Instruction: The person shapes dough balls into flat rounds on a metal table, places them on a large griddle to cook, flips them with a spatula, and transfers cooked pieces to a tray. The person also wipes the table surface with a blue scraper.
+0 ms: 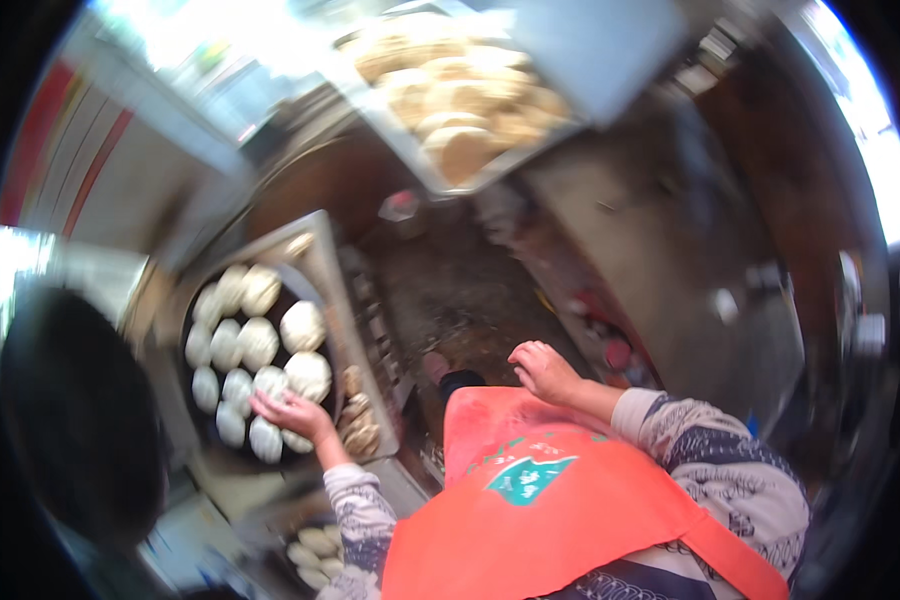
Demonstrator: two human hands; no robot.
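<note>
My left hand (294,417) is over the near side of a round dark griddle pan (281,307), fingers extended and nothing visibly gripped. Its fingertips overlap a pale flat dough round (271,382); whether they touch it cannot be told. Several more dough rounds (258,343) lie across the pan. My right hand (547,370) hangs in the air before my orange-red apron (570,510), fingers loosely bent and holding nothing.
Browned flatbreads (457,150) fill a metal tray (450,187) ahead. Browned pieces (361,427) lie on the griddle's metal surround (345,300). A large dark rounded object (82,420) stands left. Pale oblong pieces (315,555) sit lower left. The floor (457,277) shows between.
</note>
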